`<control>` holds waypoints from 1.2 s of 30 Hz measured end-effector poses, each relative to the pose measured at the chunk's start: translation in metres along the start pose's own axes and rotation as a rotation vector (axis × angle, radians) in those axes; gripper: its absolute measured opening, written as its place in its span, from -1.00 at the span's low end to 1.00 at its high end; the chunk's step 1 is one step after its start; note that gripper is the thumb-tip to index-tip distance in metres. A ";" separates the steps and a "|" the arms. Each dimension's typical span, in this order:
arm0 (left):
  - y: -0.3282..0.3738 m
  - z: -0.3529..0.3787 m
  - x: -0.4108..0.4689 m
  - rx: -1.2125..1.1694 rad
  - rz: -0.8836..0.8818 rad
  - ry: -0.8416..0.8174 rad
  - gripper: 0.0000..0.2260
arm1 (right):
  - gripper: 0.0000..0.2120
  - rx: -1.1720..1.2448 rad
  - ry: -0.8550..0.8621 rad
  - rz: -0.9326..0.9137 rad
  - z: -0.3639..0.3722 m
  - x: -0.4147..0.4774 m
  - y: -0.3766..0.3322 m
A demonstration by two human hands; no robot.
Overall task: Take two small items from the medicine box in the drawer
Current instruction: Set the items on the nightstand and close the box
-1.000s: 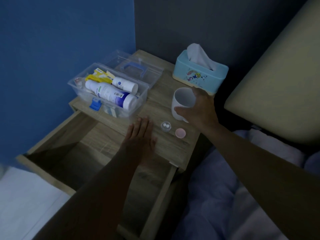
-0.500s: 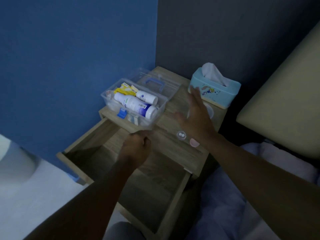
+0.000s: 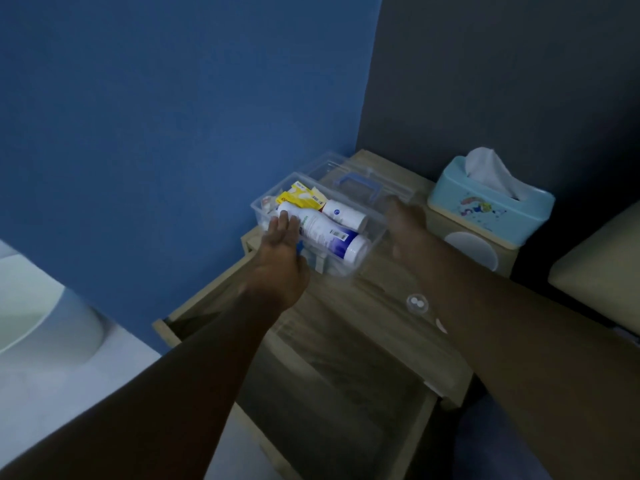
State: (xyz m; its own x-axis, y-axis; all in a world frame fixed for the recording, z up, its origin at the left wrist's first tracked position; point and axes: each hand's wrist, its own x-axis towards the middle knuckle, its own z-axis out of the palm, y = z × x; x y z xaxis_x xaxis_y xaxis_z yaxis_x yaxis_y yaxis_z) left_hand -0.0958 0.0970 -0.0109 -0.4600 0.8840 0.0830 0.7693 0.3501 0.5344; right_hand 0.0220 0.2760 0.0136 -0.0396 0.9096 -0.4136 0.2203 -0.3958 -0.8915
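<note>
- The wooden nightstand (image 3: 381,327) lies under both forearms; its drawer (image 3: 332,403) is pulled out below the wrists, toward the person.
- The clear medicine box (image 3: 375,242) stands on the nightstand top, not in the drawer, between the two hands. Its lid (image 3: 398,183), with a blue handle (image 3: 358,183), is folded back beyond the fingertips.
- A pale blue tissue box (image 3: 491,209) sits beyond and to the right of the right hand, with a white tissue sticking out of the top.
- A white cup (image 3: 472,249) stands just right of the right hand, touching or nearly touching the front of the tissue box.
- A large white bottle (image 3: 325,233) with a dark blue band lies on its side in the medicine box, right at the left hand's fingertips. A smaller white bottle (image 3: 344,216) lies just behind it, and a yellow packet (image 3: 303,197) lies beyond the left fingertips.
- The left hand (image 3: 282,251) is spread flat, fingers extended over the near left edge of the box, the fingertips on or just above the large bottle; it grips nothing.
- The right hand (image 3: 407,230) is blurred at the right end of the box; it seems open, but I cannot tell for sure.
- A small clear cap (image 3: 417,303) holding two white pills lies on the top beside the right forearm, nearer the person than the right hand.
- A small pink disc (image 3: 440,325) peeks out at the edge of the right forearm, just nearer than the cap.
</note>
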 end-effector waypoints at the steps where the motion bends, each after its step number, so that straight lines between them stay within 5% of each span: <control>1: -0.001 0.002 0.000 0.038 -0.008 -0.020 -0.40 | -0.51 0.045 -0.022 0.016 -0.001 0.006 -0.001; 8: -0.004 0.005 0.004 0.100 -0.020 0.013 -0.40 | -0.42 0.150 0.012 -0.148 -0.004 0.019 -0.016; 17: -0.003 -0.004 0.002 0.083 -0.057 -0.111 -0.30 | -0.35 -0.078 0.011 -0.681 -0.018 -0.029 -0.005; 23: -0.001 0.010 -0.036 -0.062 -0.150 -0.035 -0.21 | -0.57 -0.412 -0.059 -0.860 -0.019 -0.052 0.024; 31: -0.010 0.009 -0.036 -0.189 -0.285 0.029 -0.32 | -0.62 -0.754 -0.182 -1.020 -0.021 -0.060 0.054; 36: -0.007 0.015 -0.024 -0.326 -0.356 0.036 -0.38 | -0.61 -0.957 -0.194 -1.274 -0.019 -0.061 0.064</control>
State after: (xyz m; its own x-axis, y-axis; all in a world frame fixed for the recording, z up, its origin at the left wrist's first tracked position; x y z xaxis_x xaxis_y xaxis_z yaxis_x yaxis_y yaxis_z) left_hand -0.0839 0.0780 -0.0292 -0.6888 0.7138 -0.1266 0.3853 0.5084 0.7701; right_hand 0.0567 0.1971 -0.0146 -0.7665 0.5103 0.3900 0.4451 0.8598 -0.2502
